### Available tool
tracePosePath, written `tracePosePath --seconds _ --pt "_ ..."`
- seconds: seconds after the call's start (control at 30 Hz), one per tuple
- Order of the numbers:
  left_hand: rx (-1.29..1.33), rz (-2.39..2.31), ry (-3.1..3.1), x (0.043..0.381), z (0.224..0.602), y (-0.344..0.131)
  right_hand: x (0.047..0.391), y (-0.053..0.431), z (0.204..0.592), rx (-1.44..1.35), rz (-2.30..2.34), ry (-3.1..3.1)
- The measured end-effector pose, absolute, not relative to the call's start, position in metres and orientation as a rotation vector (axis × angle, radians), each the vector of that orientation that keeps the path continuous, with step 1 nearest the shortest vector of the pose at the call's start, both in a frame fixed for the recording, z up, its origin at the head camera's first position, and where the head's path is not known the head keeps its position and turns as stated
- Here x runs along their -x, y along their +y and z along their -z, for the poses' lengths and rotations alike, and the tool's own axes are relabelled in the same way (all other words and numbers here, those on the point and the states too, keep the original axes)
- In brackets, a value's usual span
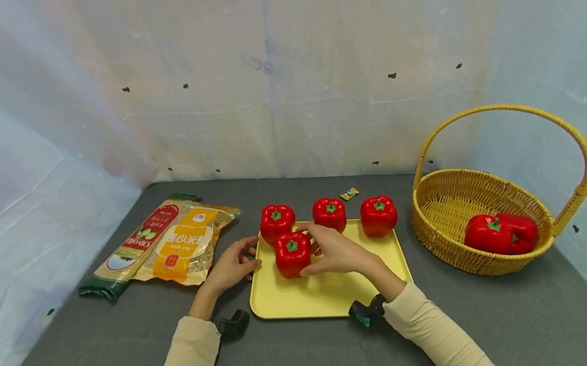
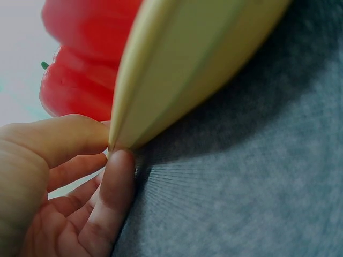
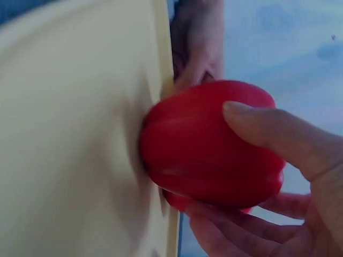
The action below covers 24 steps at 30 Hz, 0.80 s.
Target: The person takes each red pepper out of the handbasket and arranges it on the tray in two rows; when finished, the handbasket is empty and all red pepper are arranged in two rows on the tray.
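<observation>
My right hand (image 1: pixel 340 252) holds a glossy red bell pepper (image 1: pixel 293 254) with its thumb on one side and fingers on the other. In the right wrist view the pepper's lower end is at the surface of a yellow tray (image 3: pixel 69 134); whether it touches cannot be told. My left hand (image 1: pixel 231 267) pinches the tray's left rim between thumb and finger, as the left wrist view shows. Behind the held pepper stand more red bell peppers: one at the back left (image 1: pixel 276 218), one in the middle (image 1: pixel 329 212), and one at the right (image 1: pixel 379 216), along the tray's far side.
A wicker basket (image 1: pixel 442 186) with a tall hoop handle stands to the right and contains red bell peppers (image 1: pixel 489 234). Two food packages, one green and red (image 1: pixel 144 234) and one yellow (image 1: pixel 185 243), lie at left. A small yellow packet (image 1: pixel 349 193) lies behind the tray.
</observation>
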<state>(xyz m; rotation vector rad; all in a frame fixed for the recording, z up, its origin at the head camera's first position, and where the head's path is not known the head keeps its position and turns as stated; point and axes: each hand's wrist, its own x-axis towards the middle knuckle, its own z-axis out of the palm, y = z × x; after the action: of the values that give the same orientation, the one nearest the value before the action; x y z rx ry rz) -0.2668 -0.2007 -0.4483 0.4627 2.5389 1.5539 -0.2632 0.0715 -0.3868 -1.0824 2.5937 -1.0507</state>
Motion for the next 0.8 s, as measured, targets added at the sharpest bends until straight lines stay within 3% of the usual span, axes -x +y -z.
tracePosePath --seconds 0.8 --pt "-0.453 -1.534 2.565 0.266 0.448 -0.200 0.259 0.039 0.400 1.087 1.173 2.658"
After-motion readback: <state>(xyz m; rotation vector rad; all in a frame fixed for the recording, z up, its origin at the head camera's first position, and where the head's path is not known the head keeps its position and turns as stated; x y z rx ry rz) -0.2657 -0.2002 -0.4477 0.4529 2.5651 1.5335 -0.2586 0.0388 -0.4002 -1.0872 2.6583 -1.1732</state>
